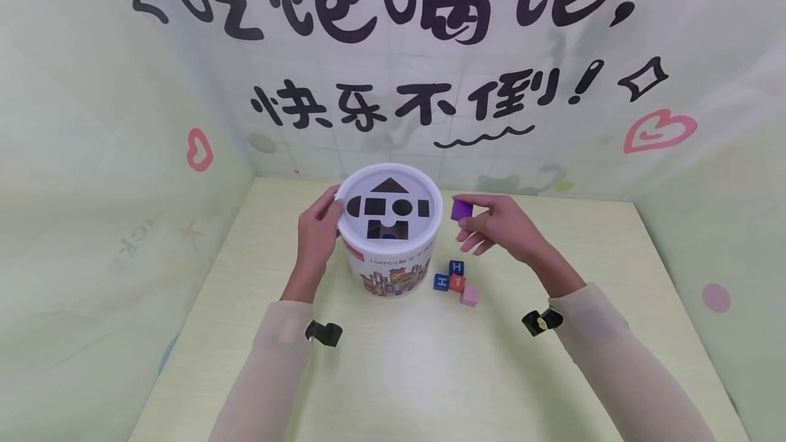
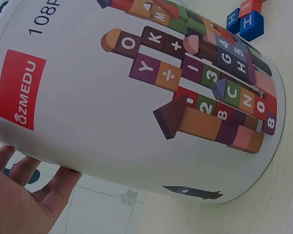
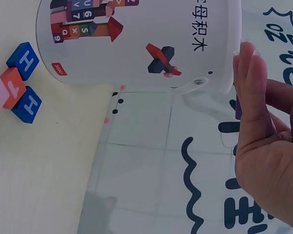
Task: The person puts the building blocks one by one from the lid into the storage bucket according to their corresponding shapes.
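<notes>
A white bucket point(image 1: 389, 261) with printed block pictures stands upright, its lid point(image 1: 368, 179) pierced with several shaped holes; something blue shows through the lowest one. My left hand point(image 1: 318, 234) holds the bucket's left side near the rim. In the left wrist view, the fingers point(image 2: 63, 187) rest against its wall. Right of the lid, at about rim height, my right hand point(image 1: 500, 224) pinches a purple cube point(image 1: 462, 210) between thumb and fingers. The right wrist view mostly hides that cube behind the hand point(image 3: 268, 161).
On the table right of the bucket sit a blue H block point(image 1: 456, 267), another blue block point(image 1: 441, 282), a red block point(image 1: 457, 283) marked 1 and a pink block point(image 1: 469, 295), close together. A printed cloth wall point(image 1: 381, 149) rises behind the table point(image 1: 405, 374), with similar sides.
</notes>
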The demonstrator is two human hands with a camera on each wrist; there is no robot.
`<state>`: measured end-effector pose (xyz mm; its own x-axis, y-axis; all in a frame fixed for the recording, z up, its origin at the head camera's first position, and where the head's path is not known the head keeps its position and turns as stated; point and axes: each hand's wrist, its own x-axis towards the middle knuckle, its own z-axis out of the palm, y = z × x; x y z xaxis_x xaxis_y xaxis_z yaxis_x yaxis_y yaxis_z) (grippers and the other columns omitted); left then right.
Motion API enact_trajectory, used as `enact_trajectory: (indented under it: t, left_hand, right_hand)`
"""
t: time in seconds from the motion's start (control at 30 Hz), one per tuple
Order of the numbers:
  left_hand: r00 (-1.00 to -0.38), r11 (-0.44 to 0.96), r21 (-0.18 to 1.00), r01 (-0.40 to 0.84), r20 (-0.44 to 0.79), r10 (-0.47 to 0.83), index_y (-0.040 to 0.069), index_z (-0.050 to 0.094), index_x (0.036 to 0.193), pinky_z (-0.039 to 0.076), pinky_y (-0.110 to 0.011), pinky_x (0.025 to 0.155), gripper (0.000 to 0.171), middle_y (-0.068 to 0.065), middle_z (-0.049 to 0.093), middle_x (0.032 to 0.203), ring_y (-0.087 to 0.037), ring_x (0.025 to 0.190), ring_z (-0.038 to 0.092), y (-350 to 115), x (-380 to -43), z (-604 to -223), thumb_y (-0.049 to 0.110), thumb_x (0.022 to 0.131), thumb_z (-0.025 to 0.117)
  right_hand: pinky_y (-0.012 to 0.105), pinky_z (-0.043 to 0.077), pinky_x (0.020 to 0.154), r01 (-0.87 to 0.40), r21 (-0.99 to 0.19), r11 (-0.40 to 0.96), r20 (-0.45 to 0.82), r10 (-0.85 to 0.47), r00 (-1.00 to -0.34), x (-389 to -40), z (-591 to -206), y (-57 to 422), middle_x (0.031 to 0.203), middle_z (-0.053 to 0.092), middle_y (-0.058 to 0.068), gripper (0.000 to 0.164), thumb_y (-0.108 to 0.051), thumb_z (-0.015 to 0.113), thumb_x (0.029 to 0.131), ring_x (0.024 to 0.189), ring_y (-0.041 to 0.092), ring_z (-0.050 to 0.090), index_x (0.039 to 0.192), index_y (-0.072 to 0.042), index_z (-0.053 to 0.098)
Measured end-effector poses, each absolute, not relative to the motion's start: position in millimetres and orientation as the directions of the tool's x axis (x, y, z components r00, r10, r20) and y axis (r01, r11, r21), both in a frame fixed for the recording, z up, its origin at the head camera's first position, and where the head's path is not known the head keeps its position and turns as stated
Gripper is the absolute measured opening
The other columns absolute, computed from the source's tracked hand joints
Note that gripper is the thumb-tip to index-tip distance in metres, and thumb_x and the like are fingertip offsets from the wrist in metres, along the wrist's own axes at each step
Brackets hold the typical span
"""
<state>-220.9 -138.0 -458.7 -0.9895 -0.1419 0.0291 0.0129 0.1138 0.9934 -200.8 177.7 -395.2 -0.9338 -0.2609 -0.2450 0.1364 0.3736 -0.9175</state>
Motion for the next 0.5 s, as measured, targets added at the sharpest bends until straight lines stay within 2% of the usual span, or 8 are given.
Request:
enact_trajectory:
  t: [0.3,0.5]
  left_hand:
    - [-0.99,0.121,0.993,0.015,0.032,-0.138,0.029,0.059,0.136,0.059,-0.029,0.083,0.039,-0.003,0.061,0.134,-0.027,0.113,0.063,-137.7,-220.3,-457.6,0.036,0.098,0.054]
    - [-0.99,0.133,0.991,0.001,0.02,-0.141,0.03,0.058,0.136,0.059,-0.029,0.084,0.039,-0.001,0.06,0.134,-0.023,0.112,0.064,-138.1,-219.8,-456.7,0.037,0.098,0.053]
  right_hand:
    - [0.044,0.062,0.064,0.136,-0.93,0.341,-0.242,-0.289,-0.926,-202.8,-385.4,157.3,0.086,0.07,0.019,0.047,-0.008,0.062,0.093,0.069,0.029,0.072,0.139,-0.014,0.054]
    - [0.043,0.062,0.065,0.138,-0.931,0.338,-0.248,-0.306,-0.919,-205.3,-382.2,143.9,0.085,0.07,0.019,0.048,-0.009,0.062,0.093,0.071,0.027,0.072,0.14,-0.013,0.053]
